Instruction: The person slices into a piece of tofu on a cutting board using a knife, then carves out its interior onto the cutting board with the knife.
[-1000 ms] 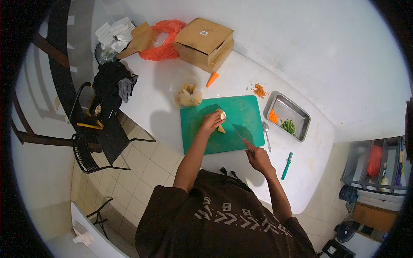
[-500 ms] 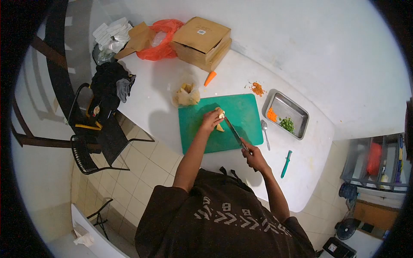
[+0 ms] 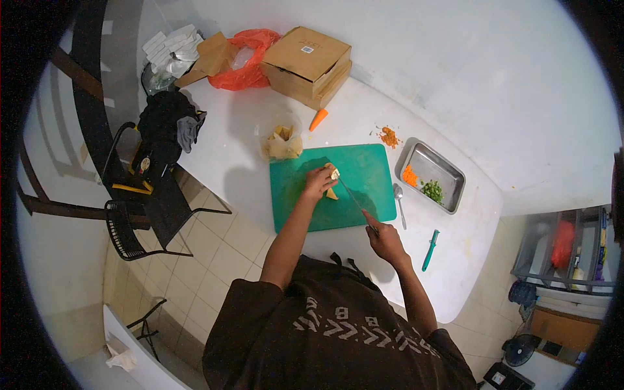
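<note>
White worktop (image 3: 452, 276) bore a green bd (image 3: 292, 203). Over it: knife (image 3: 353, 196), prob. stiff, fairly light, best held by handle; R hand (image 3: 387, 243) had fingers wrapped round that. L hand (image 3: 317, 181) pinched a pale food pc (image 3: 335, 173) in its fingers, mid-bd: prob. light, firm, maybe slippery; best gripped clear of blade. Vs 0.5 s earlier, blade showed thinner, nearer edge-on.

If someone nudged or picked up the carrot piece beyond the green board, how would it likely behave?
The carrot piece would probably roll in a curve if pushed sideways, since it looks rounded and tapered. It should feel stiff, being a short, thick chunk. It may also slide easily, as the table looks smooth.
</note>
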Action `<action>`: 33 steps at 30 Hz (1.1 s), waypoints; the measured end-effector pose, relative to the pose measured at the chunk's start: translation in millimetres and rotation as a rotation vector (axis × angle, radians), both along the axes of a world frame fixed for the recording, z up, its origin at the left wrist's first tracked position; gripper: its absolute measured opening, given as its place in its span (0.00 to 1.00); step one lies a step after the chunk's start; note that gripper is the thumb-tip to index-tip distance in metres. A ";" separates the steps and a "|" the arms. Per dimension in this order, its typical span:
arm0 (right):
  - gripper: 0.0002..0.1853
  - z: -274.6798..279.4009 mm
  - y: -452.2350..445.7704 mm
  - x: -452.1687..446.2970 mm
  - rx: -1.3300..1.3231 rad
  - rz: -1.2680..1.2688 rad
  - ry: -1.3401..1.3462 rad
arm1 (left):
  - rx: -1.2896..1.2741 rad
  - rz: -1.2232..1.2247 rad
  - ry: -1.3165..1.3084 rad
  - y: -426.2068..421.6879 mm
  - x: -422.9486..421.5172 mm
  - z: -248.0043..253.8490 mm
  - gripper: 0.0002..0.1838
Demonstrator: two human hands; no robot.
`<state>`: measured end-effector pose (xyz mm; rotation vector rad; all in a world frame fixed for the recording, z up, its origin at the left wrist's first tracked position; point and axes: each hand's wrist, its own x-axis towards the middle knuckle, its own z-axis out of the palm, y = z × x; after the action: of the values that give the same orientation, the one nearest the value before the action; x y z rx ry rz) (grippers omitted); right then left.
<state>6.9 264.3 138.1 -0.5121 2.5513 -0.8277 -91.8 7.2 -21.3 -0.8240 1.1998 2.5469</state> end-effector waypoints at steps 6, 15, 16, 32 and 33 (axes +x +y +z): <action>0.29 -27.0 5.8 -1.5 -0.129 0.050 0.087 | 0.067 0.007 0.031 2.9 -0.8 -4.2 0.18; 0.29 -10.8 8.6 -4.9 -0.691 -0.455 -0.951 | 0.079 -0.020 0.024 0.2 -3.0 -23.8 0.21; 0.30 -9.5 10.1 -5.1 -0.681 -0.448 -0.943 | 0.096 -0.018 0.024 0.0 -2.7 -19.1 0.21; 0.28 11.3 0.0 -6.0 -0.027 -0.055 -0.168 | 0.156 0.057 0.012 2.7 -2.9 -9.9 0.16; 0.28 5.2 1.1 -5.4 -0.027 -0.054 -0.169 | 0.156 0.057 0.012 2.9 -3.2 -12.7 0.16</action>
<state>1.5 265.4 143.3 -0.3660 2.4118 -0.8863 -95.0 10.1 -34.0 -0.8195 0.9784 2.6537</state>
